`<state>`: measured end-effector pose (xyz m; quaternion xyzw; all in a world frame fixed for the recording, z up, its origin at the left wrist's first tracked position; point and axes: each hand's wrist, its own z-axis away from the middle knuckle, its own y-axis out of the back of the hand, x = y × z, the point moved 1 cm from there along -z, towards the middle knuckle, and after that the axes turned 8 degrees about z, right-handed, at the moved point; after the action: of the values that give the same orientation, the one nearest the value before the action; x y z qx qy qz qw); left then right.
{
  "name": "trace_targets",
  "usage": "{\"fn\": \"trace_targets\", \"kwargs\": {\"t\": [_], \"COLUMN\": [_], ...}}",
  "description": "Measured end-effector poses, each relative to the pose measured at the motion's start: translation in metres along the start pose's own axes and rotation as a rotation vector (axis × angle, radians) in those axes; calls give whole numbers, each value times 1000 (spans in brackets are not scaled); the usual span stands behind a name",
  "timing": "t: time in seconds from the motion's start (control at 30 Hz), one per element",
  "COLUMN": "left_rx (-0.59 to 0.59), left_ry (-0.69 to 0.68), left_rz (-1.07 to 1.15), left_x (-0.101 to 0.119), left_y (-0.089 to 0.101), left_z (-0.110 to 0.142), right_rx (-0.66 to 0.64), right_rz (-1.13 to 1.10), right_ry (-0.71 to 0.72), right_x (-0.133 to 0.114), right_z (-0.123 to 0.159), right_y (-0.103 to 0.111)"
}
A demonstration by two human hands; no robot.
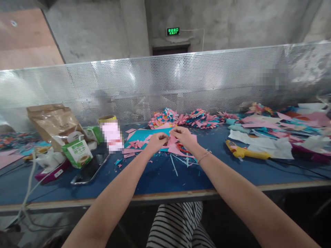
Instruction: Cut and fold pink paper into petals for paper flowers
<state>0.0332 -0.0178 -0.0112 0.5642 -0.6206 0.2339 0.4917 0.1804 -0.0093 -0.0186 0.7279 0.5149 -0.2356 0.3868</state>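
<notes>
Over the middle of the table, my left hand and my right hand are close together with bent fingers. Between them they pinch a piece of pink paper. Beneath lie blue paper sheets and more pink paper. A folded pink paper flower piece rests to the left of my left hand. Something with red loops, perhaps scissors handles, lies partly hidden below my right hand. Thin paper strips are scattered in front.
Pink and blue paper flowers stand behind, before a perforated metal screen. At right lies a yellow glue gun with a black cord, near white tissues. Left are a phone, a green carton and a paper bag.
</notes>
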Motion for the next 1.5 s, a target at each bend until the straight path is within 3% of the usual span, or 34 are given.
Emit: {"fn": "trace_targets", "kwargs": {"t": [0.17, 0.33, 0.47, 0.6, 0.73, 1.07, 1.17, 1.37, 1.5], "left_rx": [9, 8, 28, 154, 266, 216, 212, 153, 171], "left_ry": [-69, -102, -131, -90, -90, -125, -59, 141, 179], "left_rz": [-190, -243, -243, -223, -219, -195, -96, 356, 393], "left_x": [3, 5, 6, 5, 5, -3, -9, -5, 0], "left_y": [1, 0, 2, 9, 14, 9, 9, -2, -3], "left_z": [0, 0, -2, -4, -5, -6, -8, -5, -2], "right_rx": [-95, -23, -15, -97, -199, -188, -198, -186, -200], "right_rz": [36, 46, -79, -249, -237, -113, -29, 62, 107], "right_ry": [-18, -68, -115, -171, -148, -109, -84, -46, -6], "right_x": [0, 0, 2, 4, 7, -1, -7, -12, -15], "right_z": [-1, 0, 0, 0, 0, 1, 3, 4, 6], "right_y": [-2, 0, -4, -8, -9, -5, -3, -3, -2]}}
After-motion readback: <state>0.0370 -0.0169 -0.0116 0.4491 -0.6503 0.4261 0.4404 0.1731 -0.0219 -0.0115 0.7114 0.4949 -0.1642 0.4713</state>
